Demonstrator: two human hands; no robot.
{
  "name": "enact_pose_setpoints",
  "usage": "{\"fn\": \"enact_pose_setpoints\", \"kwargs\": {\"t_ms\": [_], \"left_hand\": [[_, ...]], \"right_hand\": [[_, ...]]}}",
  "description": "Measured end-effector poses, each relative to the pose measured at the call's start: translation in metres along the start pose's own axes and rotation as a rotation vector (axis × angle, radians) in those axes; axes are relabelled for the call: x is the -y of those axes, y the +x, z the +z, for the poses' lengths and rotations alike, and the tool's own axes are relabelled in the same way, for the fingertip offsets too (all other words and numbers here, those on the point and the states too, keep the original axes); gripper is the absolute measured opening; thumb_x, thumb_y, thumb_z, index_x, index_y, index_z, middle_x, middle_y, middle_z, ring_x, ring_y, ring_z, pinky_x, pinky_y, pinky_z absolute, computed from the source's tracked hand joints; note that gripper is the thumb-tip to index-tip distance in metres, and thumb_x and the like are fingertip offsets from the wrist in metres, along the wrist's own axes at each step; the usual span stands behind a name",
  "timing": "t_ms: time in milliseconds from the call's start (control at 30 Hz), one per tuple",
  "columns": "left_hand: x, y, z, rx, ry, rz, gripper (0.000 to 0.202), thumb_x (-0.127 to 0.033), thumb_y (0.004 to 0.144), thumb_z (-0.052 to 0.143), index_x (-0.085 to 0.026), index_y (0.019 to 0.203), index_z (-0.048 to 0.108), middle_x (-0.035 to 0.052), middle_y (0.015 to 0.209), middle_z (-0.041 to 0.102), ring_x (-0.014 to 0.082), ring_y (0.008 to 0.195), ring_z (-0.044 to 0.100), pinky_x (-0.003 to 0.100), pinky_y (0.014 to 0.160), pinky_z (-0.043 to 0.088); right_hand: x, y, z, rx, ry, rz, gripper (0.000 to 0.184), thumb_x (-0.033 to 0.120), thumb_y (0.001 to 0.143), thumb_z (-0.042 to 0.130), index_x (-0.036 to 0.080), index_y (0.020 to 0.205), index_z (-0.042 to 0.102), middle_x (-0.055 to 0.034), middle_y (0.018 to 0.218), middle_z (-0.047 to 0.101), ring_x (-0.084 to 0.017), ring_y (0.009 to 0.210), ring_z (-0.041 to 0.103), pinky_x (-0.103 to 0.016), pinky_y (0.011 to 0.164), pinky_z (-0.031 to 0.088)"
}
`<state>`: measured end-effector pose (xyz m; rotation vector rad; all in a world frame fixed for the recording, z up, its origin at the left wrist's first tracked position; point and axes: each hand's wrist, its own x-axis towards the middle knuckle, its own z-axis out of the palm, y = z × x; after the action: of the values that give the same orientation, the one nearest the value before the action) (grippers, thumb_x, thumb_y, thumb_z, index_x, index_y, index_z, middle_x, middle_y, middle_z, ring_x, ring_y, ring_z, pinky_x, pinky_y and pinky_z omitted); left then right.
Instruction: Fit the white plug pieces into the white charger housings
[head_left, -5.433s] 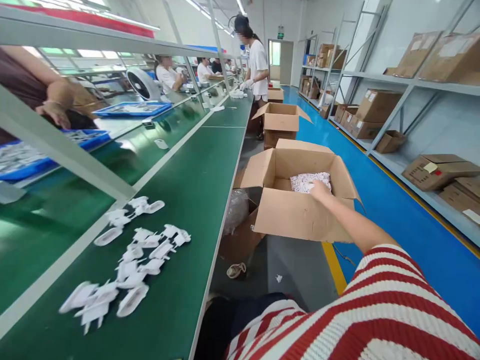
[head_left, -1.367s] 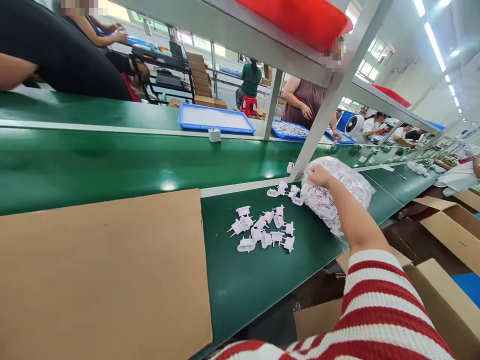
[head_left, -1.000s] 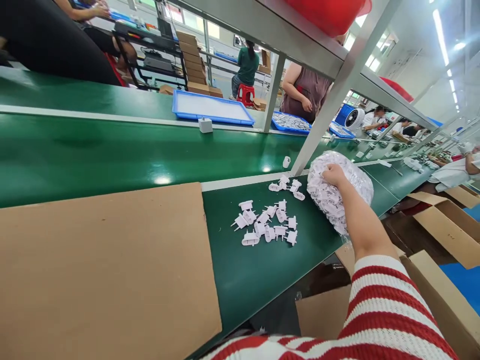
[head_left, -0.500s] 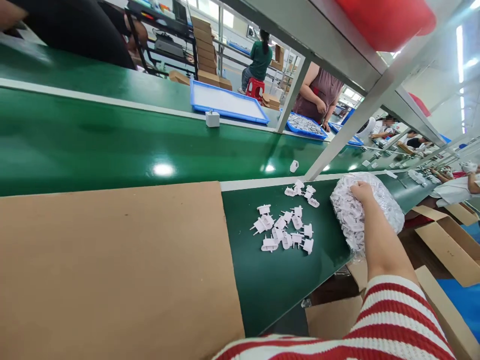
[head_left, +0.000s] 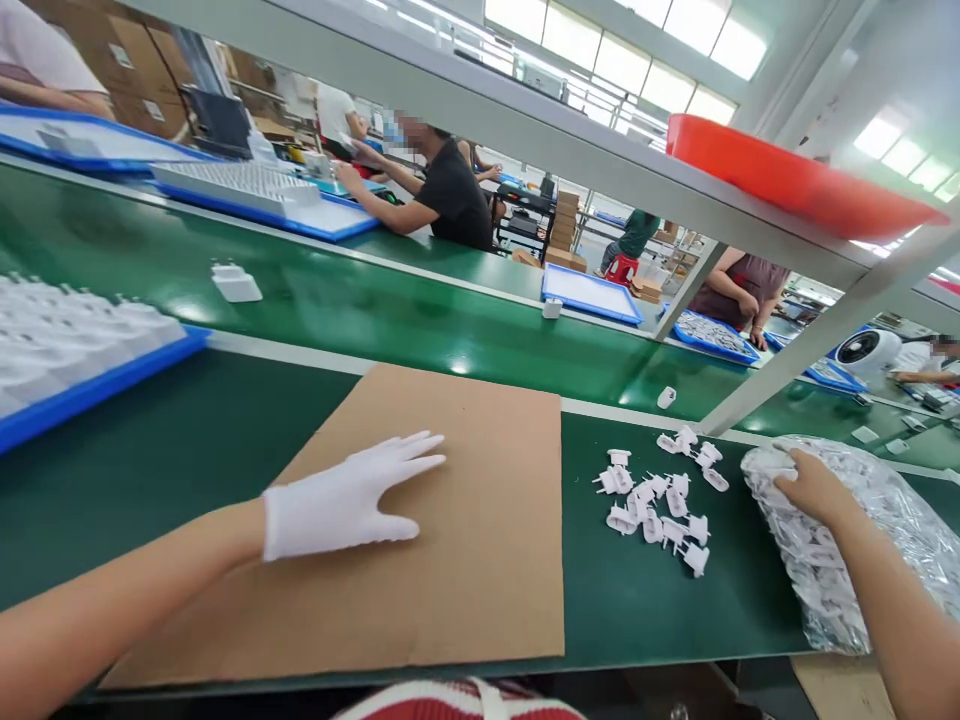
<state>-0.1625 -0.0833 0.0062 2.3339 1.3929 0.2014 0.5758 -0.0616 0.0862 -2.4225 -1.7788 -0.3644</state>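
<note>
My left hand, in a white glove, lies flat with fingers stretched out on a brown cardboard sheet on the green bench. My bare right hand grips the top of a clear plastic bag full of white plug parts that rests on the bench at the right. Between the cardboard and the bag lies a loose heap of several white plug parts.
A blue tray of white parts sits at the left. Beyond a white strip runs a green conveyor carrying a white adapter. Other people work across it at blue trays. A slanted metal post holds a shelf with a red bin.
The view has swung left, so my gloved left hand and the blue tray have come into sight. My right hand still grips the bag, now resting lower on the bench.
</note>
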Motion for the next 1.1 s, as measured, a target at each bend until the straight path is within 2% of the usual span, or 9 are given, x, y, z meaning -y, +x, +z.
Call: {"fn": "enact_pose_setpoints", "kwargs": {"t_ms": [100, 200, 267, 333, 400, 500, 733, 900, 1100], "left_hand": [[-0.022, 0.023, 0.004, -0.008, -0.029, 0.075, 0.085, -0.051, 0.083, 0.079, -0.032, 0.163, 0.057, 0.0070, 0.177, 0.034, 0.0390, 0.166, 0.028, 0.059, 0.132, 0.033], [-0.039, 0.048, 0.008, -0.009, -0.074, 0.200, 0.084, -0.051, 0.082, 0.081, -0.031, 0.161, 0.059, 0.0087, 0.176, 0.038, 0.0380, 0.166, 0.030, 0.059, 0.133, 0.031], [-0.045, 0.065, 0.015, -0.013, -0.082, 0.276, 0.084, -0.052, 0.084, 0.080, -0.029, 0.162, 0.058, 0.0104, 0.176, 0.039, 0.0374, 0.166, 0.030, 0.058, 0.134, 0.031], [-0.048, 0.080, 0.028, -0.033, -0.054, 0.345, 0.082, -0.053, 0.089, 0.076, -0.026, 0.164, 0.055, 0.0116, 0.177, 0.037, 0.0366, 0.166, 0.029, 0.058, 0.135, 0.029], [-0.045, 0.092, 0.045, -0.063, -0.016, 0.409, 0.077, -0.054, 0.094, 0.070, -0.023, 0.162, 0.056, 0.0128, 0.176, 0.040, 0.0365, 0.165, 0.032, 0.058, 0.136, 0.029], [-0.031, 0.105, 0.063, -0.088, 0.029, 0.457, 0.071, -0.059, 0.098, 0.062, -0.021, 0.158, 0.061, 0.0141, 0.171, 0.048, 0.0383, 0.160, 0.042, 0.059, 0.133, 0.035], [-0.016, 0.110, 0.068, -0.071, 0.061, 0.555, 0.063, -0.056, 0.101, 0.055, -0.019, 0.150, 0.067, 0.0139, 0.165, 0.056, 0.0372, 0.156, 0.049, 0.058, 0.130, 0.043], [-0.019, 0.113, 0.069, -0.070, 0.059, 0.579, 0.056, -0.052, 0.100, 0.057, -0.023, 0.146, 0.070, 0.0121, 0.164, 0.058, 0.0382, 0.156, 0.049, 0.059, 0.129, 0.043], [-0.017, 0.115, 0.068, -0.078, 0.032, 0.599, 0.056, -0.052, 0.099, 0.056, -0.023, 0.143, 0.073, 0.0115, 0.162, 0.060, 0.0390, 0.154, 0.052, 0.059, 0.129, 0.044]], "right_hand": [[-0.009, -0.063, 0.021, -0.021, -0.172, 0.055, 0.047, 0.040, 0.069, 0.062, 0.035, 0.114, 0.076, -0.0289, 0.130, 0.071, -0.049, 0.133, 0.066, -0.065, 0.108, 0.051], [-0.015, -0.123, 0.036, -0.138, -0.281, 0.120, 0.043, 0.042, 0.075, 0.055, 0.039, 0.113, 0.075, -0.0279, 0.133, 0.069, -0.048, 0.149, 0.052, -0.073, 0.111, 0.042], [-0.007, -0.153, 0.034, -0.158, -0.318, 0.117, 0.038, 0.037, 0.079, 0.055, 0.035, 0.110, 0.077, -0.0252, 0.128, 0.069, -0.047, 0.150, 0.050, -0.072, 0.113, 0.042], [0.012, -0.172, 0.025, -0.144, -0.339, 0.161, 0.028, 0.028, 0.084, 0.057, 0.029, 0.100, 0.079, -0.0245, 0.121, 0.069, -0.045, 0.136, 0.057, -0.063, 0.112, 0.045], [0.037, -0.179, 0.014, -0.091, -0.308, 0.206, 0.028, 0.019, 0.090, 0.053, 0.022, 0.091, 0.080, -0.0251, 0.121, 0.069, -0.041, 0.122, 0.060, -0.054, 0.109, 0.045], [0.063, -0.171, 0.008, -0.069, -0.165, 0.322, 0.036, 0.009, 0.093, 0.046, 0.016, 0.092, 0.081, -0.0248, 0.121, 0.069, -0.037, 0.118, 0.057, -0.048, 0.105, 0.040], [0.095, -0.159, 0.036, -0.161, -0.042, 0.676, 0.044, 0.003, 0.094, 0.043, 0.007, 0.120, 0.078, -0.0254, 0.132, 0.066, -0.035, 0.120, 0.053, -0.048, 0.109, 0.030], [0.098, -0.159, 0.039, -0.117, 0.045, 0.703, 0.042, 0.002, 0.086, 0.051, 0.011, 0.116, 0.080, -0.0192, 0.129, 0.067, -0.030, 0.118, 0.055, -0.044, 0.107, 0.030], [0.092, -0.170, 0.028, -0.109, 0.121, 0.667, 0.032, 0.009, 0.085, 0.057, 0.018, 0.101, 0.083, -0.0097, 0.107, 0.071, -0.026, 0.109, 0.056, -0.037, 0.098, 0.033]]}}
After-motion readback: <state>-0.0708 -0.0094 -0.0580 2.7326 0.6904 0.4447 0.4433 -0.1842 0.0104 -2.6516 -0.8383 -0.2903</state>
